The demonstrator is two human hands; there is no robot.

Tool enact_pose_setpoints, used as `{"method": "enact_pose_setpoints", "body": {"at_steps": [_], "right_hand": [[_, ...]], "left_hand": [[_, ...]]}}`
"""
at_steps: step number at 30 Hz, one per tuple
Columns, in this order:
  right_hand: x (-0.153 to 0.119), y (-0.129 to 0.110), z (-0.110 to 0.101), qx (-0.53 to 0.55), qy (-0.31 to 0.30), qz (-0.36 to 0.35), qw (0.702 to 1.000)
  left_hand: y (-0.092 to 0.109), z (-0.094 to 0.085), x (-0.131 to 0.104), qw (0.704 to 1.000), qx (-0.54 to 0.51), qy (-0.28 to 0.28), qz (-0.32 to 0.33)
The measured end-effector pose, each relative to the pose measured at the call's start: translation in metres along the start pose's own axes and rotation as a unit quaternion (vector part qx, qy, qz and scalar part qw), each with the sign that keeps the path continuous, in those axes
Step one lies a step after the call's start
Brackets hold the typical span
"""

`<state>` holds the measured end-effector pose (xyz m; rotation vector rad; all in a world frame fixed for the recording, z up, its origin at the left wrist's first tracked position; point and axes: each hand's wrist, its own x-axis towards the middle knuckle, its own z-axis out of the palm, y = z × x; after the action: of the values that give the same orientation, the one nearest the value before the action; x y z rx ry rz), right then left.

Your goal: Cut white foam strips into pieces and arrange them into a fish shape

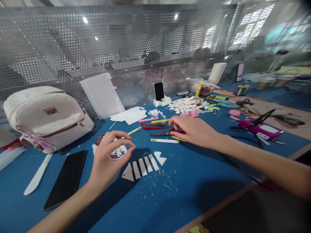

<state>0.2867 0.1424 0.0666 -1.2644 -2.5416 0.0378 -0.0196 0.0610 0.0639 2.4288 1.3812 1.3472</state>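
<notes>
My left hand (pixel 111 153) hovers over the table with its fingers curled and apart, holding nothing. Beneath and behind it, small coloured beads (pixel 119 153) lie on white paper. To its right, white pieces (pixel 143 167) lie in a fish-like row: a pointed head with a small hole, several strips and a notched tail. My right hand (pixel 186 129) is closed around the red handles of scissors (pixel 161 134), whose blades point left, low over the table. Close by are red-handled pliers (pixel 152 127), a capped white marker (pixel 164 140) and a yellow pen (pixel 159 121).
A white backpack (pixel 58 126), black phone (pixel 66 179) and white plastic knife (pixel 39 174) are at left. White sheets (pixel 130 115) and a pile of white strips (pixel 188 105) lie behind. A purple glue gun (pixel 259 127) with a trailing cord is at right. A perforated metal screen (pixel 131 42) borders the back.
</notes>
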Motion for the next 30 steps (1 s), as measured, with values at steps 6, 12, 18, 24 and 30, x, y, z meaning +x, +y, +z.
{"method": "enact_pose_setpoints", "body": {"at_steps": [6, 12, 18, 24, 30], "right_hand": [[-0.008, 0.044, 0.018, -0.040, -0.101, 0.007, 0.994], [0.003, 0.052, 0.019, -0.060, -0.148, 0.004, 0.987], [0.011, 0.047, 0.020, -0.107, -0.145, 0.007, 0.984], [0.011, 0.034, -0.001, -0.129, -0.114, 0.048, 0.984], [-0.001, 0.008, -0.018, 0.219, -0.196, 0.115, 0.949]], "left_hand": [[-0.020, -0.003, 0.010, 0.999, -0.005, 0.036, -0.030], [-0.037, -0.006, 0.017, 0.996, 0.001, 0.068, -0.054], [-0.050, -0.008, 0.018, 0.992, -0.006, 0.077, -0.104], [-0.057, -0.006, 0.019, 0.988, -0.013, 0.094, -0.122], [-0.055, -0.002, 0.021, 0.990, -0.007, 0.106, -0.096]]}}
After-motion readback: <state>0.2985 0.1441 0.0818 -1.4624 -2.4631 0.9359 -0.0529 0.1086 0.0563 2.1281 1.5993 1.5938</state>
